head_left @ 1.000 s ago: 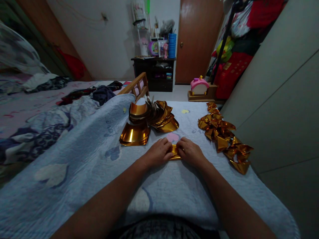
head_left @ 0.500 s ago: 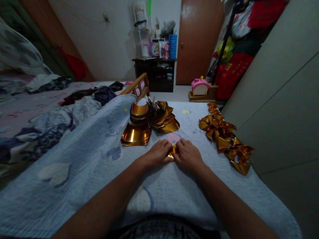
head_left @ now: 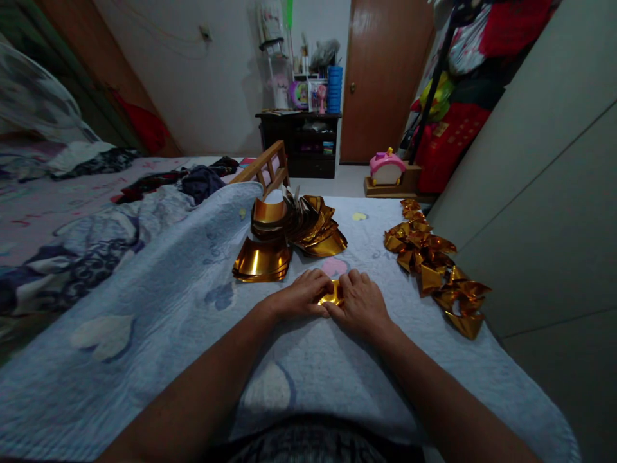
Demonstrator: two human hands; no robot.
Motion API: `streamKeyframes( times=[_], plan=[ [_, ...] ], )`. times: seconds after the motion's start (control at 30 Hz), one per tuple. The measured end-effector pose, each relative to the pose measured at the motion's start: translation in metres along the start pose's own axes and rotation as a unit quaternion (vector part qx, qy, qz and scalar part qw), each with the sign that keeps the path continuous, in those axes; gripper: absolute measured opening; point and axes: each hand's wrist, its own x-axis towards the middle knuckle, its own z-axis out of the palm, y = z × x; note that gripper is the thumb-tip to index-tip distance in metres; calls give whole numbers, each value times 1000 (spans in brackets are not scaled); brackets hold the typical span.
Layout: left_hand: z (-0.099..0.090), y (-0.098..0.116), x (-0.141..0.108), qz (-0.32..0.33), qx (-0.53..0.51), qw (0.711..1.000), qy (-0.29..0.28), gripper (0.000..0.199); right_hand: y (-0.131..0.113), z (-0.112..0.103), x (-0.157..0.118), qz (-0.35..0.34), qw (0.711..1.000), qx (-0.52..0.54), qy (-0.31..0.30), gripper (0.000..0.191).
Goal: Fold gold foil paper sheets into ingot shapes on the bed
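Note:
Between my two hands lies a small piece of shiny gold foil paper (head_left: 331, 294), just above the pale blue quilt (head_left: 318, 373) or resting on it. My left hand (head_left: 305, 293) grips its left side, fingers curled over the top. At its right side my right hand (head_left: 362, 299) holds on, thumb along the near edge. Fingers cover both ends, so the full shape is hidden. Beyond my left hand sits a stack of flat gold foil sheets (head_left: 263, 260), with a fanned pile of more sheets (head_left: 321, 228) behind it.
Folded gold foil pieces (head_left: 429, 260) run in a heap along the right side of the quilt. A wooden bed rail (head_left: 270, 164) stands at the far edge. Rumpled clothes (head_left: 202, 183) lie on the bed at left. A pale cabinet (head_left: 544, 193) borders the right.
More of the gold foil's surface shows between my fingers. My right thumb has shifted left along the near edge toward my left thumb. The piles stay as they were.

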Motion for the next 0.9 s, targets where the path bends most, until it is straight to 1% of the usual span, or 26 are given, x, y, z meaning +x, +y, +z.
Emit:
streamKeyframes(
  times=[0.13, 0.3, 0.37, 0.5, 0.6, 0.73, 0.9],
  plan=[
    [-2, 2, 0, -5, -8, 1000, 1, 32, 4, 0, 0, -3, 1000, 10, -3, 49],
    [-3, 5, -1, -13, -16, 1000, 3, 35, 15, 0, -2, -11, 999, 29, -10, 52],
    [-2, 4, -1, -13, -16, 1000, 2, 37, 21, 1, -3, -12, 999, 34, -4, 61],
    [-2, 2, -1, -17, -17, 1000, -3, 39, 37, 4, -4, -10, 999, 51, -10, 81],
    [-2, 2, -1, -18, -16, 1000, 1, 39, 53, 9, -5, -7, 998, 63, -8, 83],
    [-3, 3, -2, -16, -18, 1000, 6, 38, 71, 13, -6, 4, 997, 69, -26, 87],
    [-5, 5, -3, -17, -14, 1000, 4, 37, 80, 10, -6, 7, 996, 79, -38, 88]
  ],
)
